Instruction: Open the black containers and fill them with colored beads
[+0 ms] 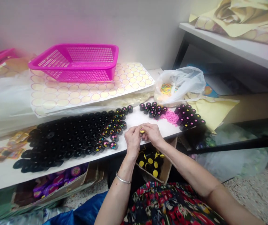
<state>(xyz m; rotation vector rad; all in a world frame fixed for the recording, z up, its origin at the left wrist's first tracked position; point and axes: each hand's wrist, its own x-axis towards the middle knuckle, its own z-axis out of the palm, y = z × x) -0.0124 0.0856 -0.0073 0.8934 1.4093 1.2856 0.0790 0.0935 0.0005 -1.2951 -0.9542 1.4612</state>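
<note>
My left hand (133, 136) and my right hand (151, 133) meet at the table's front edge. Between their fingertips is a small round piece with a yellow face (142, 131), partly covered by the fingers. To the left stand many small black cups (73, 131) in packed rows, and the nearer ones hold coloured beads (112, 144). Behind my hands is a cluster of black caps with pink dots (152, 107), and another cluster of black caps (187, 115) stands to the right. A heap of pink beads (171, 117) lies between these clusters.
A cardboard box of yellow-faced black pieces (169, 172) is below the table edge. At the back are a pink basket (77, 67), a sticker sheet (136, 90) and a plastic bag (183, 82) of coloured beads. Purple items (59, 179) fill a lower box.
</note>
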